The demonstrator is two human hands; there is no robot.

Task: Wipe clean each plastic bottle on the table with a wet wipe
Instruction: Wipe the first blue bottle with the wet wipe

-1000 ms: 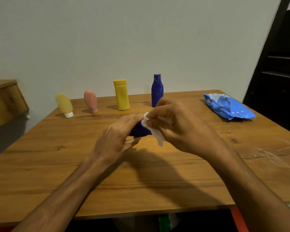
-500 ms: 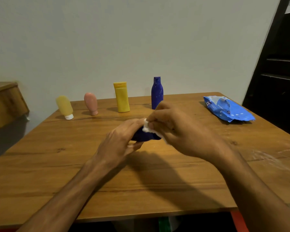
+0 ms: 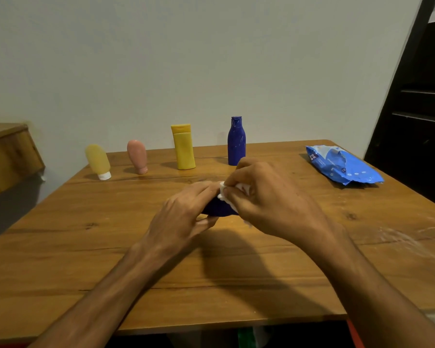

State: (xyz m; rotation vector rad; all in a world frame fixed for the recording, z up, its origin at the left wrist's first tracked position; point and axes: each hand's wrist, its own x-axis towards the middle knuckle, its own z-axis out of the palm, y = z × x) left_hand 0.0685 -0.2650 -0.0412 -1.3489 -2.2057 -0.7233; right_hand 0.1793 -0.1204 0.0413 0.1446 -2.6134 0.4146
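Observation:
My left hand (image 3: pixel 183 217) grips a small dark blue bottle (image 3: pixel 217 209) held sideways just above the middle of the wooden table (image 3: pixel 86 247). My right hand (image 3: pixel 266 199) presses a crumpled white wet wipe (image 3: pixel 224 190) against the bottle's right end; most of the bottle and wipe is hidden by my fingers. Along the back edge stand a pale yellow tube (image 3: pixel 98 161), a pink tube (image 3: pixel 137 156), a yellow flip-cap bottle (image 3: pixel 183 146) and a tall dark blue bottle (image 3: pixel 236 140).
A blue wet-wipe pack (image 3: pixel 342 164) lies at the back right of the table. A wooden cabinet (image 3: pixel 8 154) juts in at the left, dark shelving (image 3: pixel 417 116) stands at the right. A pale smear (image 3: pixel 409 237) marks the table's right side.
Both hands stay together over the small blue bottle. The hanging corner of the wipe has been gathered under my right fingers, and my right hand has shifted slightly along the bottle.

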